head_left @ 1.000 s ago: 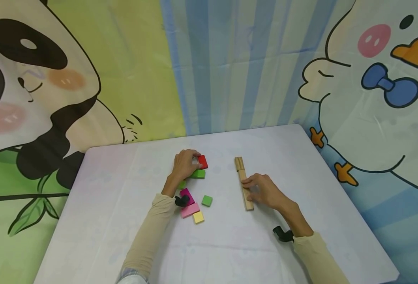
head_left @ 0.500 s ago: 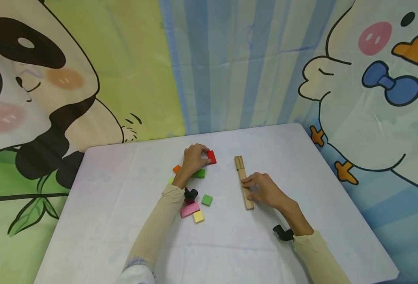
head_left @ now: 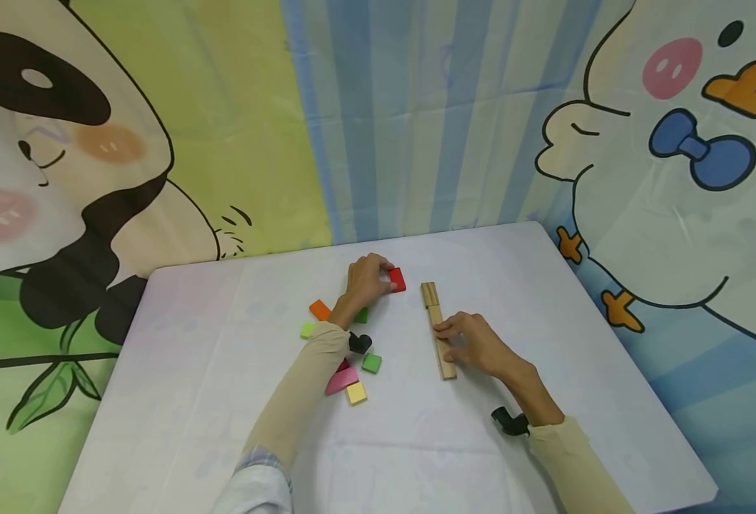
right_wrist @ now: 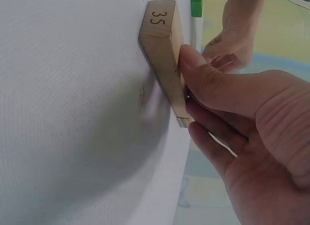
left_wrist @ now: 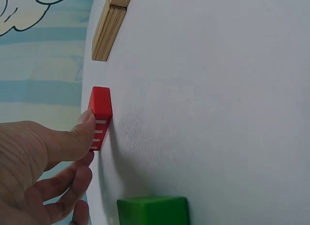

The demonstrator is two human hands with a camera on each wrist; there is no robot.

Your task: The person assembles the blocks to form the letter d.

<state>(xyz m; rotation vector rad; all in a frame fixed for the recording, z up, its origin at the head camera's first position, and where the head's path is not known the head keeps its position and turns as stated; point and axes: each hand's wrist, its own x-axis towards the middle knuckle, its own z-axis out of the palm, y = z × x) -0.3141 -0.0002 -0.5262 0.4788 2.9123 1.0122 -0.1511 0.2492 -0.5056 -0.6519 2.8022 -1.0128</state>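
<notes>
In the head view my left hand pinches a red block at the far part of the table. The left wrist view shows white stripes on the side of that red block, with my thumb against it. My right hand grips a long plain wooden block between thumb and fingers. Its near end bears the number 35 in the right wrist view, on the wooden block. Lined up with its far end is a shorter wooden piece. The red block is left of this wooden row, apart from it.
Around my left forearm lie an orange block, a lime block, a green block, a small green block, a pink block and a yellow block. A dark pink one is partly hidden. The white table meets a printed cloth backdrop.
My left hand has moved right and slightly away with the red block, toward the wooden row. The orange and lime blocks have come into sight. My right hand has stayed in place.
</notes>
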